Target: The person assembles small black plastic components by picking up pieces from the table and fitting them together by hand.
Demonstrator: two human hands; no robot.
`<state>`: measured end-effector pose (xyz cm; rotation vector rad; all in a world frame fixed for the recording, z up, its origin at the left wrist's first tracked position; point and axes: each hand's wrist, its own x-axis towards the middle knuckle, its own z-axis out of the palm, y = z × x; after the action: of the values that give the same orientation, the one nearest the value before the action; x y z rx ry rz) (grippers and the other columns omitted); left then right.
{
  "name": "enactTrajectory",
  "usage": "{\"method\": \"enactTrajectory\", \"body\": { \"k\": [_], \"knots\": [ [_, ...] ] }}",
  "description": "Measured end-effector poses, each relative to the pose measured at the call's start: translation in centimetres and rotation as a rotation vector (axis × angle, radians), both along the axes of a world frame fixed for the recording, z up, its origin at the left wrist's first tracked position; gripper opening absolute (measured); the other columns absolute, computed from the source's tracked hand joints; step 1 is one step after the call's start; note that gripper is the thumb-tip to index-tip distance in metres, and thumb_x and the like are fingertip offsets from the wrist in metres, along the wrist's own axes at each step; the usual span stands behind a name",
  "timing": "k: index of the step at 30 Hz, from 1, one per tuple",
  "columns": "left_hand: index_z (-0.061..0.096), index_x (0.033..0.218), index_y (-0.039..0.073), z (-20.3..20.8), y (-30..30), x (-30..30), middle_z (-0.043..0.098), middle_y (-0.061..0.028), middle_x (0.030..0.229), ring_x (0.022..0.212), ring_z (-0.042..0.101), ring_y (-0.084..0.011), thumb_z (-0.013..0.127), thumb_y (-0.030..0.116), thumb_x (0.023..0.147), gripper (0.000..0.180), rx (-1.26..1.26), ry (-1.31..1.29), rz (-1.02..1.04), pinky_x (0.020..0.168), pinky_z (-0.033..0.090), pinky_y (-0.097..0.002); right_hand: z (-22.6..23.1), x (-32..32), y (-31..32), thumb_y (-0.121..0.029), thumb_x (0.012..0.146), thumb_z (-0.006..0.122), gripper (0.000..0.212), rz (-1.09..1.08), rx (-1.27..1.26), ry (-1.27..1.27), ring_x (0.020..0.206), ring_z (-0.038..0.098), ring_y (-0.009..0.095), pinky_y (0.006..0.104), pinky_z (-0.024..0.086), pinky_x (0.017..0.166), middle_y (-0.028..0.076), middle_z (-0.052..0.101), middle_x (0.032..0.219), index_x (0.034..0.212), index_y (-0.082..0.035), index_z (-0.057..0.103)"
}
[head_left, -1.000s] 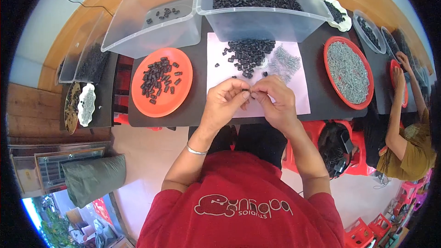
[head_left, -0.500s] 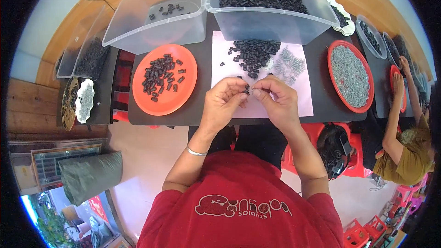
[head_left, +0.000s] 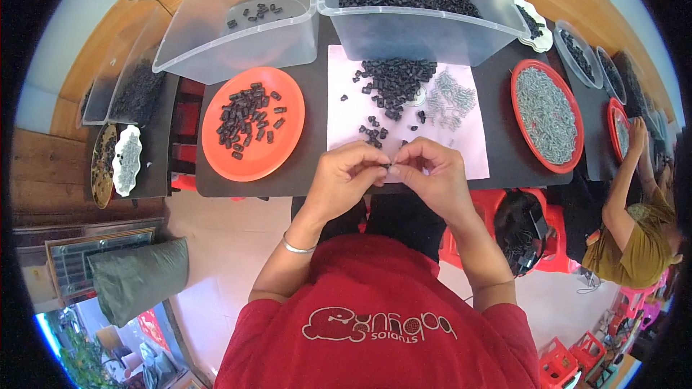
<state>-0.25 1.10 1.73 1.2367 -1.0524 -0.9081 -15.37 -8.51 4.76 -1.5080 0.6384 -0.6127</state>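
My left hand [head_left: 349, 179] and my right hand [head_left: 432, 175] meet at the near edge of a pale pink sheet [head_left: 340, 121]. Thumb and forefinger of the left pinch a small black plastic part [head_left: 388, 166]. The right fingertips are closed against the same spot; whatever they hold is too small to make out. Just beyond the fingers lies a loose cluster of black parts [head_left: 373, 130], with a larger heap of them [head_left: 396, 88] farther back. Beside that heap, thin silver screws [head_left: 450, 101] are spread on the sheet.
An orange plate [head_left: 285, 150] of black parts sits left, a red basket [head_left: 516, 117] of silver screws right. Two clear bins stand behind, the left bin [head_left: 238, 47] sparsely filled, the right bin [head_left: 432, 42] well filled. A co-worker's hand [head_left: 638, 135] is at far right.
Both hands have come slightly nearer to me, still fingertip to fingertip. The black cluster beyond them shows more fully. The view has shifted a little, and the co-worker's arms have moved.
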Motion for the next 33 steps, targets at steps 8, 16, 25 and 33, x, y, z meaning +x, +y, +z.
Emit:
{"method": "enactTrajectory", "body": {
  "k": [8, 16, 25, 33],
  "knots": [
    [0.062, 0.095, -0.001, -0.4, 0.4, 1.6, 0.063, -0.0065, 0.081, 0.070, 0.061, -0.0119, 0.058, -0.009, 0.084, 0.015, -0.060, 0.352, -0.012, 0.062, 0.052, -0.0247, -1.4, -1.8, -1.0, 0.001, 0.077, 0.065, 0.008, -0.257, -0.516, 0.127, 0.066, 0.058, 0.018, 0.0290, 0.045, 0.060, 0.008, 0.060, 0.075, 0.085, -0.001, 0.063],
    [0.059, 0.098, 0.000, -1.3, -0.2, 2.5, 0.063, -0.0083, 0.086, 0.073, 0.059, -0.0139, 0.060, -0.001, 0.087, 0.011, -0.102, 0.644, -0.058, 0.063, 0.051, -0.0266, -2.0, -0.6, -3.3, 0.006, 0.071, 0.060, 0.016, -0.195, -0.937, 0.112, 0.072, 0.056, 0.030, 0.0375, 0.044, 0.064, 0.012, 0.058, 0.076, 0.085, 0.000, 0.065],
    [0.059, 0.099, -0.001, -1.2, 0.0, 2.2, 0.061, -0.0079, 0.087, 0.074, 0.059, -0.0138, 0.058, -0.003, 0.088, 0.011, -0.116, 0.608, -0.074, 0.064, 0.051, -0.0265, -1.6, 0.3, -3.5, 0.005, 0.069, 0.062, 0.019, 0.035, -1.092, 0.257, 0.075, 0.055, 0.029, 0.0388, 0.045, 0.066, 0.010, 0.055, 0.077, 0.086, -0.002, 0.067],
    [0.058, 0.099, 0.000, -1.4, -0.2, 2.4, 0.063, -0.0086, 0.090, 0.074, 0.060, -0.0139, 0.057, -0.003, 0.088, 0.011, -0.132, 0.560, -0.057, 0.064, 0.052, -0.0267, -2.1, 1.1, -2.9, 0.005, 0.075, 0.063, 0.016, -0.133, -1.046, 0.091, 0.075, 0.059, 0.026, 0.0314, 0.047, 0.067, 0.011, 0.060, 0.083, 0.089, -0.002, 0.066]
  ]
}}
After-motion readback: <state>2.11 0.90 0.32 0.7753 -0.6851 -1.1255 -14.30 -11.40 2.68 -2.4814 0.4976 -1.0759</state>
